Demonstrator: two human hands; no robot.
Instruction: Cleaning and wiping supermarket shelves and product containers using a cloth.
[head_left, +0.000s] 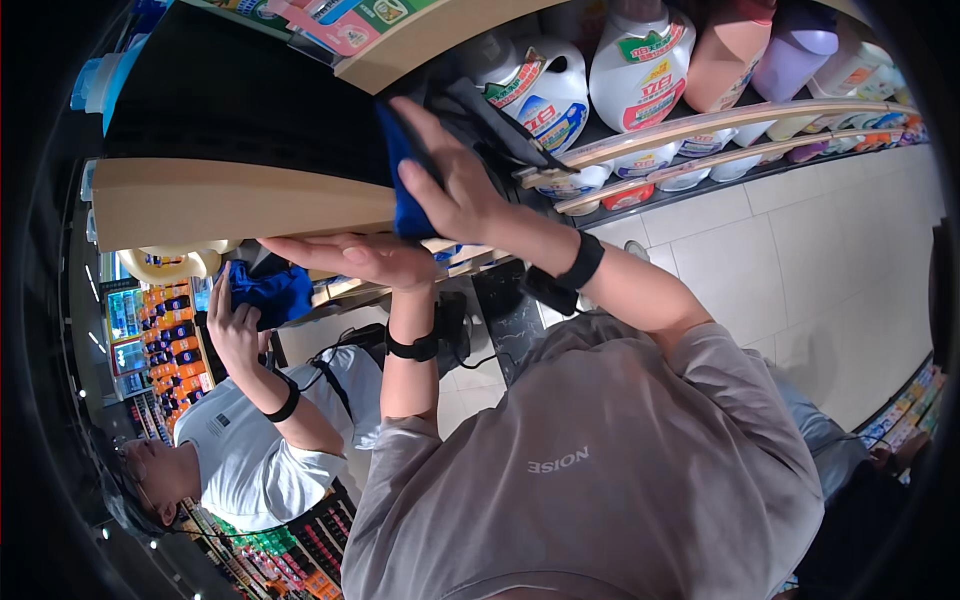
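Note:
My right hand (454, 176) holds a folded blue cloth (401, 161) against the right end of a black shelf board (247, 97). Its thumb lies over the cloth, and the fingers reach up along the board's end. Below the board's pale wooden front edge (240, 201), my left hand (360, 256) is held out flat with fingers extended and nothing visible in it. Its fingertips are close under that edge; whether they touch it I cannot tell. Both my wrists wear black bands.
White laundry detergent bottles (645, 71) line shelves at the upper right, beside pink and purple ones. At left, a person in a white T-shirt (247, 450) raises a hand by another blue cloth (274, 292). Orange drink bottles (180, 352) stand behind. Pale floor tiles (720, 270) lie right.

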